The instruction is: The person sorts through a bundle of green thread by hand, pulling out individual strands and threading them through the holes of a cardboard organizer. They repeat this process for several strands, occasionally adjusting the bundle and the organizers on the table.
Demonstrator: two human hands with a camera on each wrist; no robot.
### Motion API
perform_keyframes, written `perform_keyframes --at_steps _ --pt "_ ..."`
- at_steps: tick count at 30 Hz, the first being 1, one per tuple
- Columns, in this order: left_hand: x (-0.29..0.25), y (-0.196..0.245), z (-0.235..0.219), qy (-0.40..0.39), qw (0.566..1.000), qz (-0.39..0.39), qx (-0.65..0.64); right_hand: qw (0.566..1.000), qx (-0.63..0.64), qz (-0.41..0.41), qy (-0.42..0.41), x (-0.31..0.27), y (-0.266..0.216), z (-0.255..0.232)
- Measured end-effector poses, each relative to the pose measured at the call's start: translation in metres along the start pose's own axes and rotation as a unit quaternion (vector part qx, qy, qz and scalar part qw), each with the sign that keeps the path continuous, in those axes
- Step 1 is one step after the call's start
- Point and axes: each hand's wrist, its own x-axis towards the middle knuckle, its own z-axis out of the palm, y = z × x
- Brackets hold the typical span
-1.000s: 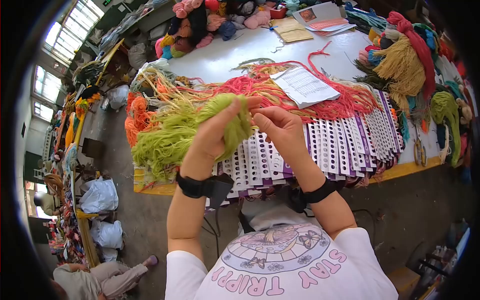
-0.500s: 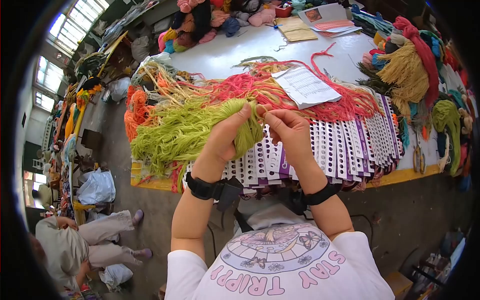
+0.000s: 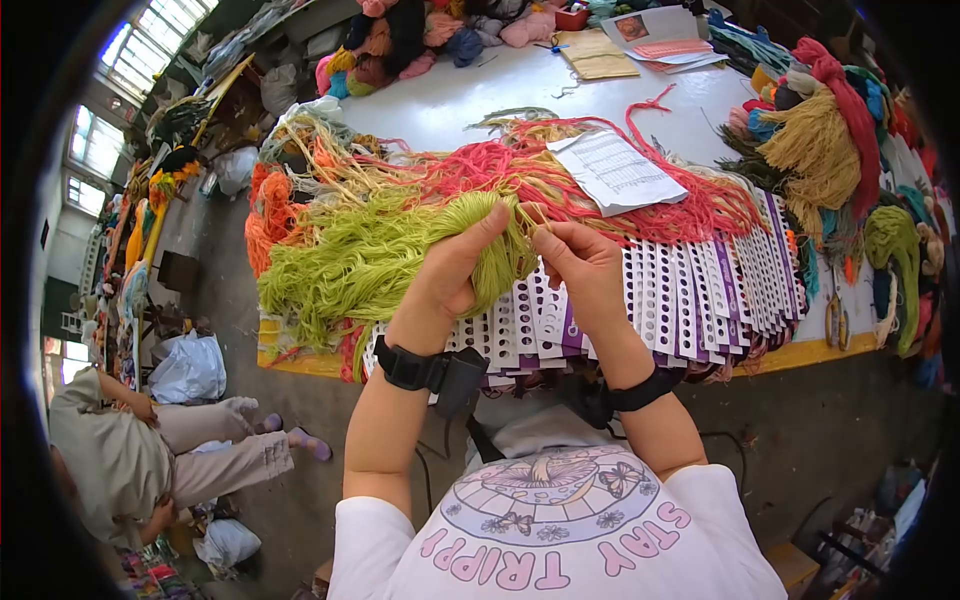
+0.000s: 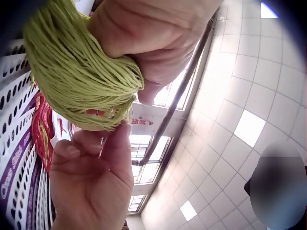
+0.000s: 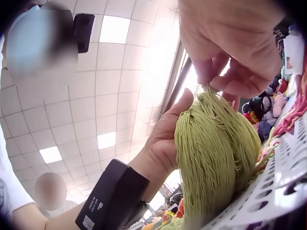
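A thick hank of lime-green thread [image 3: 350, 258] trails leftward over the table, its looped end raised in my left hand [image 3: 450, 262]. The left thumb lies along the top of the loops while the fingers curl round underneath, as the right wrist view shows of the green hank [image 5: 211, 148]. At the loop's end my right hand [image 3: 582, 268] pinches a few strands between thumb and fingertips. In the left wrist view the right hand [image 4: 93, 177] draws on threads at the lower edge of the green bundle [image 4: 81, 72].
White punched cards [image 3: 670, 295] with purple bands line the table's front. Red thread [image 3: 480, 165] and a printed sheet [image 3: 615, 172] lie behind the hands. Orange thread [image 3: 268, 215] sits at the left, piled yarn [image 3: 815, 140] at the right. Another person [image 3: 110, 440] is at lower left.
Both hands have shifted slightly right with the green hank, and the left hand has turned, laying the loops flatter. The right hand keeps pinching at the loop's end. The person at left has moved further into view.
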Motion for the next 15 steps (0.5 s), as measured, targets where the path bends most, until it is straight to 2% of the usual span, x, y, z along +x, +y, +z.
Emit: perform_keyframes --at_steps 3,9,12,15 --pt "0.000 0.000 -0.004 -0.012 0.999 -0.003 0.042 1.000 0.007 -0.015 -0.011 -0.002 -0.001 0.000" --pt "0.000 0.000 0.004 -0.029 0.999 0.018 0.028 0.999 0.003 -0.029 -0.016 -0.004 -0.004 0.000" --pt "0.000 0.000 0.002 -0.040 0.999 0.001 0.021 1.000 0.006 -0.015 -0.009 -0.005 -0.004 -0.001" --pt "-0.002 -0.007 0.005 0.008 0.996 0.046 0.075 1.000 -0.003 -0.007 0.013 -0.005 -0.006 0.001"
